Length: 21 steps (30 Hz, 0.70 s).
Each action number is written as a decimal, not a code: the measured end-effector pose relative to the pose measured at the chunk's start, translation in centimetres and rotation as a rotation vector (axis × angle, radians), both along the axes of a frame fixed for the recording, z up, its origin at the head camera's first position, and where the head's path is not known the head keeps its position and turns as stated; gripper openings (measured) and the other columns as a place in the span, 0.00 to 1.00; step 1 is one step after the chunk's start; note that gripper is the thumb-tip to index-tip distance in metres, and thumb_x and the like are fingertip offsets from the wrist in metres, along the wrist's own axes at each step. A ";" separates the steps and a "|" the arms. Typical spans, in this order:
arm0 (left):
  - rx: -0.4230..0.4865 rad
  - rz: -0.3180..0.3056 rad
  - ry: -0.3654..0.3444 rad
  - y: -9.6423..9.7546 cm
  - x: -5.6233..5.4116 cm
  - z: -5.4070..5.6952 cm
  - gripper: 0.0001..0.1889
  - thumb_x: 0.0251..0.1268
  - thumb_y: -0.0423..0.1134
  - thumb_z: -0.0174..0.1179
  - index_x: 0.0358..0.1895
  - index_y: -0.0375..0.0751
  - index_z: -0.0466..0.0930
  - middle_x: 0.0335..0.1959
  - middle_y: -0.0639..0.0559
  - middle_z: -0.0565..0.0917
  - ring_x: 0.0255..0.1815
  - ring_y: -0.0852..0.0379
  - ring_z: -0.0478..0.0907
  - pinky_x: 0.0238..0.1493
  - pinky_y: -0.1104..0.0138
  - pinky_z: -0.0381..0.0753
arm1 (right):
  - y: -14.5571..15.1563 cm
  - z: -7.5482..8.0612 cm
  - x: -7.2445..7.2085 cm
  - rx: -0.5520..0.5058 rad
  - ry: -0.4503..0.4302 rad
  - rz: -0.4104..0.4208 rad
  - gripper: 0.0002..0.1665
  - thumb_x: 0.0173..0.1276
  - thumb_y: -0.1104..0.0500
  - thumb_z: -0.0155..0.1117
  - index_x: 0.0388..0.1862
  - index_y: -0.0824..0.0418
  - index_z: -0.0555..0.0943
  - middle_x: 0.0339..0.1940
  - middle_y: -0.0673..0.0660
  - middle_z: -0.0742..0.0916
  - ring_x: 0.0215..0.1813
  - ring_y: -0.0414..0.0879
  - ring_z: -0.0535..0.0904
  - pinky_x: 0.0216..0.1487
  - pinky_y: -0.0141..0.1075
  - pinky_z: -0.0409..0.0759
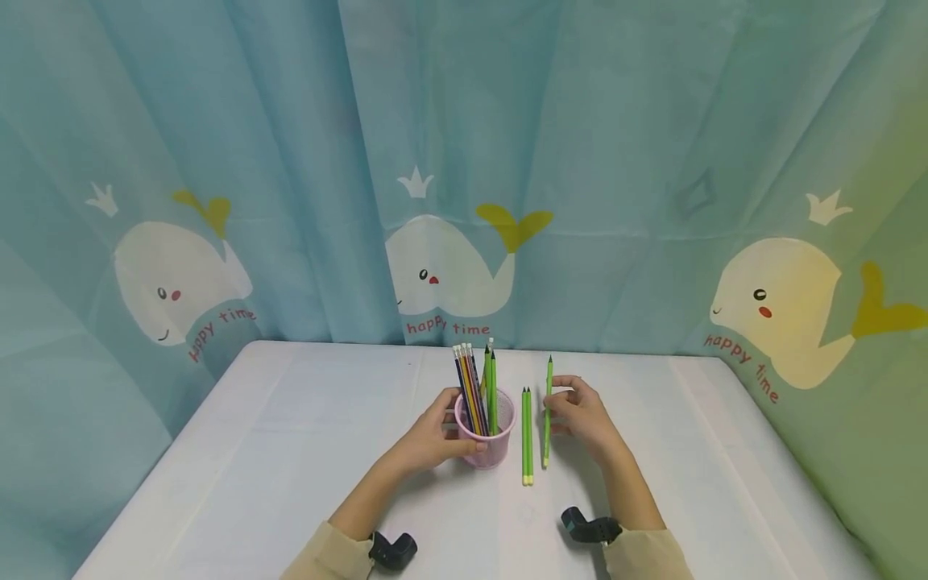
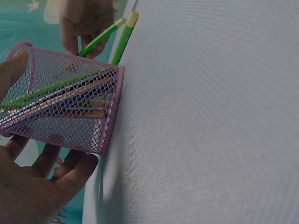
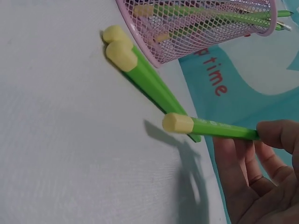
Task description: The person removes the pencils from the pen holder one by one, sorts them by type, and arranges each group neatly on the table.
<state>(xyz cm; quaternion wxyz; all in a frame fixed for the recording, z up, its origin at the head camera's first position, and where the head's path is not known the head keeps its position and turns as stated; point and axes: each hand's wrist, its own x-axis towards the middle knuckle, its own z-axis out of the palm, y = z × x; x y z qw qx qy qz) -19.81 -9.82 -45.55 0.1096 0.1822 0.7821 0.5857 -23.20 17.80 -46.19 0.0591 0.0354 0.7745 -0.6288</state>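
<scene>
A pink mesh pencil cup (image 1: 487, 453) stands upright on the table with several dark striped pencils (image 1: 470, 395) and green pencils (image 1: 493, 395) in it. My left hand (image 1: 428, 439) grips the cup from its left side, thumb across the front and fingers behind, as the left wrist view also shows. To the right of the cup, my right hand (image 1: 580, 415) pinches one green pencil (image 3: 215, 129) between thumb and fingers, its pale yellow end toward me and slightly above the table. Between cup and right hand, two green pencils (image 1: 527, 439) lie side by side on the table.
The white table (image 1: 304, 451) reaches back to a blue-green curtain (image 1: 616, 145) printed with whales. Black wrist devices sit on both forearms, the left device (image 1: 394, 552) and the right device (image 1: 589, 528), close over the tabletop.
</scene>
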 end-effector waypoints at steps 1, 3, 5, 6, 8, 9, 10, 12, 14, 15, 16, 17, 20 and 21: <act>0.004 0.000 -0.003 0.0 0.0 0.0 0.40 0.56 0.37 0.74 0.69 0.41 0.61 0.64 0.41 0.73 0.64 0.39 0.74 0.63 0.48 0.78 | 0.0 -0.1 0.0 0.007 -0.002 0.001 0.25 0.69 0.63 0.61 0.65 0.63 0.70 0.45 0.64 0.83 0.40 0.47 0.82 0.38 0.41 0.88; 0.009 -0.001 -0.007 0.0 0.1 0.1 0.40 0.55 0.37 0.74 0.70 0.42 0.60 0.64 0.42 0.73 0.64 0.39 0.74 0.63 0.48 0.78 | 0.1 -0.2 -0.1 0.020 -0.007 0.000 0.26 0.69 0.63 0.61 0.65 0.63 0.69 0.45 0.64 0.84 0.40 0.47 0.82 0.38 0.41 0.88; 0.010 -0.001 -0.009 0.0 0.1 0.1 0.41 0.55 0.37 0.74 0.70 0.41 0.60 0.64 0.42 0.73 0.64 0.39 0.74 0.63 0.48 0.78 | 0.1 -0.3 0.0 0.035 -0.016 0.003 0.26 0.69 0.64 0.61 0.65 0.62 0.69 0.45 0.64 0.84 0.39 0.47 0.81 0.37 0.42 0.88; 0.008 0.000 -0.010 0.0 0.0 0.1 0.41 0.55 0.37 0.74 0.70 0.41 0.60 0.64 0.42 0.73 0.64 0.39 0.74 0.63 0.48 0.78 | 0.2 -0.3 0.0 0.043 -0.019 0.007 0.26 0.69 0.64 0.60 0.65 0.62 0.69 0.44 0.64 0.84 0.39 0.47 0.81 0.37 0.41 0.88; 0.006 0.002 -0.011 0.0 0.0 0.1 0.41 0.55 0.37 0.74 0.70 0.41 0.60 0.65 0.42 0.73 0.64 0.39 0.74 0.63 0.48 0.78 | 0.1 -0.3 0.0 0.056 -0.028 0.017 0.27 0.68 0.64 0.60 0.66 0.62 0.69 0.43 0.63 0.84 0.38 0.47 0.81 0.36 0.41 0.88; 0.003 0.003 -0.011 0.0 0.0 0.0 0.41 0.55 0.37 0.74 0.70 0.41 0.60 0.65 0.42 0.73 0.64 0.39 0.74 0.63 0.48 0.78 | 0.1 -0.4 0.0 0.061 -0.033 0.021 0.27 0.68 0.64 0.60 0.66 0.62 0.69 0.41 0.62 0.84 0.37 0.46 0.80 0.35 0.41 0.88; 0.004 0.001 -0.009 0.0 0.0 -0.1 0.41 0.55 0.37 0.74 0.70 0.41 0.60 0.65 0.42 0.73 0.64 0.39 0.74 0.63 0.48 0.78 | 0.1 -0.4 0.1 0.065 -0.039 0.023 0.27 0.68 0.64 0.60 0.66 0.62 0.69 0.40 0.61 0.84 0.37 0.46 0.80 0.34 0.41 0.88; 0.002 -0.001 -0.011 0.0 -0.1 -0.2 0.41 0.55 0.38 0.74 0.70 0.42 0.60 0.65 0.42 0.72 0.65 0.39 0.74 0.64 0.49 0.78 | -0.1 0.0 0.3 0.073 -0.044 0.032 0.27 0.67 0.65 0.60 0.66 0.63 0.69 0.38 0.60 0.83 0.36 0.47 0.79 0.34 0.41 0.88; 0.001 -0.004 -0.009 0.0 -0.1 -0.2 0.41 0.55 0.39 0.74 0.69 0.42 0.60 0.64 0.42 0.72 0.65 0.39 0.74 0.64 0.49 0.78 | -0.2 0.0 0.3 0.080 -0.046 0.040 0.27 0.67 0.65 0.60 0.66 0.64 0.69 0.37 0.60 0.83 0.36 0.47 0.79 0.33 0.41 0.88; 0.003 -0.006 -0.007 0.0 -0.1 -0.3 0.40 0.55 0.39 0.74 0.69 0.42 0.60 0.64 0.42 0.73 0.64 0.39 0.74 0.63 0.49 0.78 | -0.2 0.0 0.4 0.085 -0.046 0.042 0.27 0.67 0.65 0.60 0.66 0.63 0.70 0.37 0.59 0.83 0.35 0.47 0.79 0.32 0.40 0.87; 0.003 -0.007 -0.006 0.0 -0.1 -0.3 0.40 0.55 0.39 0.74 0.69 0.42 0.60 0.64 0.42 0.73 0.64 0.40 0.74 0.63 0.50 0.78 | -0.2 0.1 0.4 0.091 -0.048 0.043 0.27 0.67 0.65 0.60 0.65 0.64 0.70 0.36 0.59 0.82 0.35 0.47 0.79 0.32 0.40 0.87; 0.001 -0.007 -0.006 0.0 -0.1 -0.3 0.40 0.55 0.39 0.74 0.69 0.43 0.60 0.64 0.43 0.73 0.64 0.40 0.74 0.63 0.50 0.79 | -0.2 0.0 0.4 0.100 -0.049 0.049 0.27 0.67 0.65 0.60 0.65 0.64 0.70 0.36 0.59 0.82 0.35 0.47 0.79 0.31 0.40 0.87; -0.009 0.000 -0.004 0.0 -0.1 -0.3 0.40 0.55 0.40 0.74 0.69 0.43 0.60 0.64 0.43 0.73 0.64 0.40 0.74 0.63 0.50 0.79 | -0.2 -0.5 0.2 0.119 -0.066 0.054 0.26 0.68 0.64 0.60 0.65 0.64 0.70 0.34 0.59 0.82 0.34 0.46 0.79 0.30 0.38 0.86; -0.013 0.001 -0.004 0.0 -0.1 -0.3 0.41 0.55 0.40 0.74 0.69 0.43 0.60 0.64 0.43 0.73 0.64 0.40 0.74 0.63 0.50 0.79 | -0.3 -0.5 0.2 0.128 -0.075 0.053 0.26 0.68 0.64 0.61 0.65 0.63 0.71 0.34 0.59 0.82 0.33 0.46 0.79 0.29 0.37 0.86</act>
